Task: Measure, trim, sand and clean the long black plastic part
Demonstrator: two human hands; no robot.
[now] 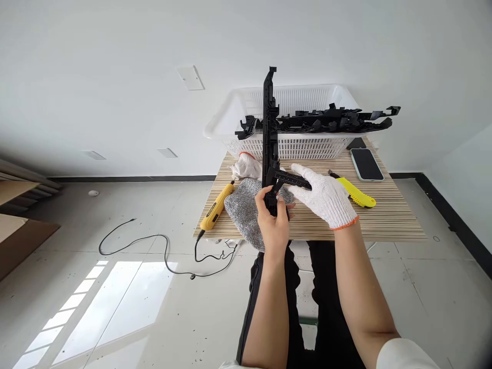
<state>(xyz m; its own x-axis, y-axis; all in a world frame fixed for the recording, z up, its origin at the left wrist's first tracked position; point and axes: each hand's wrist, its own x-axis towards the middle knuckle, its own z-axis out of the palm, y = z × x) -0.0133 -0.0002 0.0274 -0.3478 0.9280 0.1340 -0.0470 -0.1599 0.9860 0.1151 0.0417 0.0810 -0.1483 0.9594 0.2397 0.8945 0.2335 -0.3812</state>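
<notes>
My bare left hand (272, 218) grips the lower end of a long black plastic trim part (270, 128), which stands nearly upright in view. In a white knit glove with an orange cuff, my right hand (323, 197) is closed on a black caliper (290, 178) with scale marks along its beam. The caliper's jaws meet the trim part just above my left fingers; the exact contact is too small to make out. Beneath my left hand lies a grey speckled cloth (246, 207). A yellow utility knife (355, 193) rests just beyond the gloved hand.
A white plastic basket (223, 128) stands at the table's back, with several similar black parts (326, 122) across it. On the wooden table (388, 223) are a phone (367, 164), another white glove (246, 166) and a yellow corded tool (217, 206), its cable (167, 246) trailing over the floor.
</notes>
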